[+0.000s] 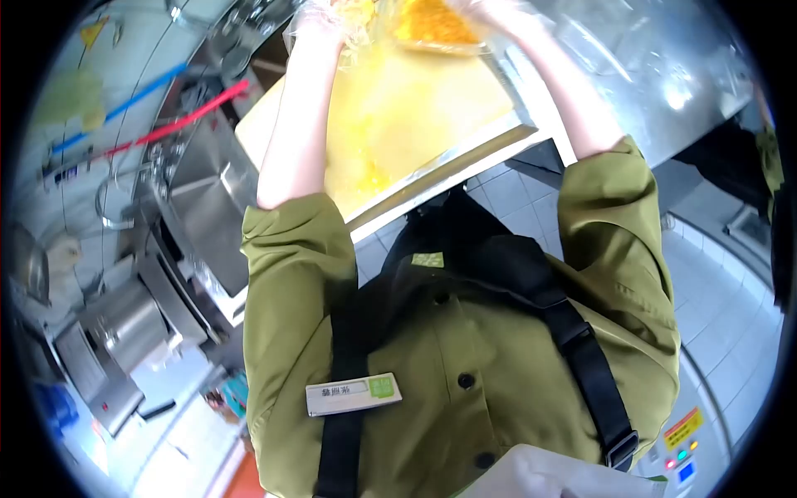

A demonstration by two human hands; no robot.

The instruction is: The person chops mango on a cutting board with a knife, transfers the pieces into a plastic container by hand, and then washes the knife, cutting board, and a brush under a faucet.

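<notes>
My left hand (317,23), in a clear plastic glove, is at the top edge of the view, closed around pale yellow shreds (357,18) that spill out beside its fingers. A clear plastic container (448,48) full of orange shreds (432,21) sits on the far part of a yellow cutting board (440,91). At the container's right side, my right hand (488,10), also gloved, grips its rim; the fingers are blurred and partly cut off by the frame. Loose yellow bits (372,178) lie scattered over the board.
A steel sink (207,199) is left of the board, with red (178,123) and blue (124,108) bars by the wall beyond. A steel counter (647,75) extends to the right. Another person's dark clothing (730,166) shows at the far right.
</notes>
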